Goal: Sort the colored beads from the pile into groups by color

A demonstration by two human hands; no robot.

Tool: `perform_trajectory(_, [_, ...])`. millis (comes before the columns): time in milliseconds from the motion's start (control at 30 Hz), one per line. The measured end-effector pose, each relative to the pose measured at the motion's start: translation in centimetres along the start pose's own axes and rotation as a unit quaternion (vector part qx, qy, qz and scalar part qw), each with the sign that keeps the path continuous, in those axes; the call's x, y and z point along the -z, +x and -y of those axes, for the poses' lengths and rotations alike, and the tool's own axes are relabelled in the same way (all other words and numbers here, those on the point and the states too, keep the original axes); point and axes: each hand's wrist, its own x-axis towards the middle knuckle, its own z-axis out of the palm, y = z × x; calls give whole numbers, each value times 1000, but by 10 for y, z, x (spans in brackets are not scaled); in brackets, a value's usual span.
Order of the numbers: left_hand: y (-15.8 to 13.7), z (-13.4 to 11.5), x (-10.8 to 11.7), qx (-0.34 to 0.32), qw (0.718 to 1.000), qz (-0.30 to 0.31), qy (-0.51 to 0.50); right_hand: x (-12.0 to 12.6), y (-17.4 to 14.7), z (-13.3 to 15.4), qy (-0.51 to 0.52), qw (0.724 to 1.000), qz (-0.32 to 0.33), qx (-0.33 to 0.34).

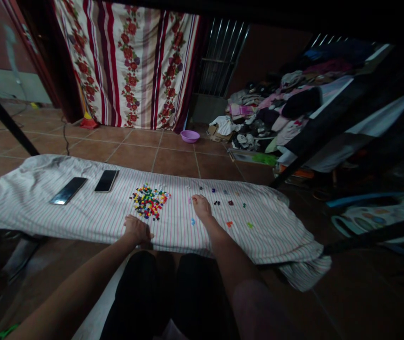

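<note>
A heap of small multicoloured pieces (149, 202), like beads or tiny bricks, lies on a striped cloth (96, 217). My left hand (137, 230) rests on the cloth just below the heap, its thumb apart from the fingers, with nothing visible in it. To the right, my right hand (202, 206) has its fingers pressed together close to a small pink piece (189, 200); whatever is between the fingertips is too small to make out. Small single-colour groups lie around it: blue (193, 221), orange (229, 224), lime green (250, 225), black (216, 203), dark red (231, 202) and dark green (244, 205).
Two phones (106, 181) lie left of the heap on the cloth-covered surface. Beyond are a tiled floor (173, 160), a purple basin (189, 136), a floral curtain (131, 66) and piled clothes (269, 108). Dark bars (7, 118) rise at the sides.
</note>
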Motion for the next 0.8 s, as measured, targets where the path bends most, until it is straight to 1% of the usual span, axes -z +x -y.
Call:
perform_trajectory(200, [1,-2,0,12,1000,-1,15,-20,18,53,14,997,46,53])
perform_trajectory(300, [1,-3,1,21,999,-5,28,-27,25,73,23,994,74,77])
perform_trajectory(367, [0,-4,0,23,999,-8,32,-30,30,84,26,992,91,81])
perform_trajectory(533, [3,-5,-2,30,999,-15,39,-32,40,104,16,988,122,93])
perform_trajectory(700, [5,-5,-4,32,998,-11,49,-34,46,117,-7,984,138,109])
perform_trajectory(800, [4,-6,-3,31,998,-6,55,-38,48,123,-19,984,142,104])
